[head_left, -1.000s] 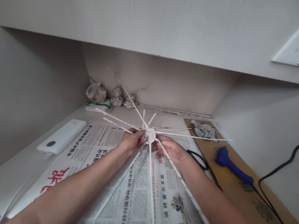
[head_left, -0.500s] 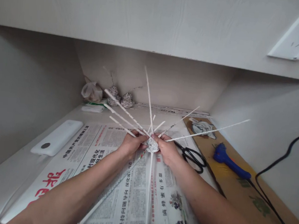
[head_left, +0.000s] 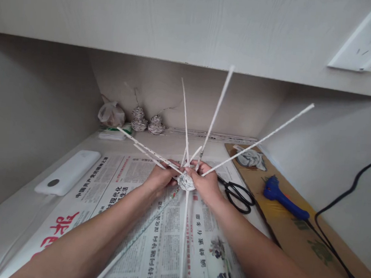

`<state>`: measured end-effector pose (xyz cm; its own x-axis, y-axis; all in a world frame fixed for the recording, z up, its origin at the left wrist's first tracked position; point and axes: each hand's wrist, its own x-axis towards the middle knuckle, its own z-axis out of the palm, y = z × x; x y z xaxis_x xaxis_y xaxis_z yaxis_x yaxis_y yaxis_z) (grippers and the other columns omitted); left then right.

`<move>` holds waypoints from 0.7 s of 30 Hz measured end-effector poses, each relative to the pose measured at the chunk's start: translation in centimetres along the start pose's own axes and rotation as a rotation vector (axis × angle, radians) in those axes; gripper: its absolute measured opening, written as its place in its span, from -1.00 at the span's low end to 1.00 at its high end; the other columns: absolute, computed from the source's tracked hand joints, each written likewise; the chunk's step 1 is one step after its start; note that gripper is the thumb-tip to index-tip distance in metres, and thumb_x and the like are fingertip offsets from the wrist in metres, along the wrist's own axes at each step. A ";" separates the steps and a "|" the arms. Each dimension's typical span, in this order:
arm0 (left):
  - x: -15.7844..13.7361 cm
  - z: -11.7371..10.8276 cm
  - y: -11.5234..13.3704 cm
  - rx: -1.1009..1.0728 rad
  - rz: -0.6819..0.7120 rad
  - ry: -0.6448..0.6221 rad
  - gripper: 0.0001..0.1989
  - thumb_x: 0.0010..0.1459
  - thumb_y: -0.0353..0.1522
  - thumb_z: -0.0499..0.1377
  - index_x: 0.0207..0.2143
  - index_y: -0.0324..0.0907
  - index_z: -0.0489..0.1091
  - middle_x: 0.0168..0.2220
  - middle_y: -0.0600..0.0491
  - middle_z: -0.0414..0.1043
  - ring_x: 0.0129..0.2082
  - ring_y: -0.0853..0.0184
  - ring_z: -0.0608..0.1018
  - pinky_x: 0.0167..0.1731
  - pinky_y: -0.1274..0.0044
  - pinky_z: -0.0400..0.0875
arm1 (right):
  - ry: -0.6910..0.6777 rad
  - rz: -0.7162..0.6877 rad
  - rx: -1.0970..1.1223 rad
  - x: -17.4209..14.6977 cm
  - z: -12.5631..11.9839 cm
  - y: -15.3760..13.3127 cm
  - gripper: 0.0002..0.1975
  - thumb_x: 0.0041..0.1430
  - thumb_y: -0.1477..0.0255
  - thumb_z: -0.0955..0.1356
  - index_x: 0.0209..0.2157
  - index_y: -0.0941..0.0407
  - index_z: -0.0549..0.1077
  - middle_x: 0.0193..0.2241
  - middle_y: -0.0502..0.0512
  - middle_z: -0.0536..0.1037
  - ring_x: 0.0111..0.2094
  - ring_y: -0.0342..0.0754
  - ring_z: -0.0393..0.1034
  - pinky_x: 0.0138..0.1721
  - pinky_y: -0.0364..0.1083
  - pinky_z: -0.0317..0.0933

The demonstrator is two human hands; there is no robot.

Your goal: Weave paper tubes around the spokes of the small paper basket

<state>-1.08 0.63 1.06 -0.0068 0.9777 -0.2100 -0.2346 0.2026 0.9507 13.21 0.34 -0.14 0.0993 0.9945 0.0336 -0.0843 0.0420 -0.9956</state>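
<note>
Person's left hand [head_left: 162,177] and right hand [head_left: 206,183] near one another, both with fingers closed on the small woven paper piece [head_left: 187,183] between them, its pale paper rods [head_left: 220,103] fanning out beyond the fingers and back between the forearms. Beneath both hands, printed newspaper [head_left: 169,246]; just right of the right hand, black-handled scissors [head_left: 231,190], and farther right a blue glue gun [head_left: 282,200] on cardboard [head_left: 289,252]. Well left of the left hand, a white oblong device [head_left: 72,170]

Head cam, fwd & down, newspaper [head_left: 161,251] at close rng.
</note>
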 end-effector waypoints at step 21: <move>0.3 -0.2 -0.7 0.032 0.152 -0.076 -0.72 -0.28 -0.31 0.47 -0.50 -0.24 0.51 -0.66 0.13 0.38 -0.70 0.48 0.32 -0.71 0.62 0.17 | -0.004 -0.102 -0.155 0.0 -0.3 -0.1 -0.77 0.00 0.22 0.45 -0.43 0.12 0.52 -0.51 0.08 0.60 -0.48 -0.01 0.48 -0.42 -0.09 0.33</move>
<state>-1.12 0.73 0.32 0.0340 0.9984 -0.0461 -0.2058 0.0521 0.9772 13.56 0.31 -0.10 0.0951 0.9862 0.1353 0.0800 0.1279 -0.9886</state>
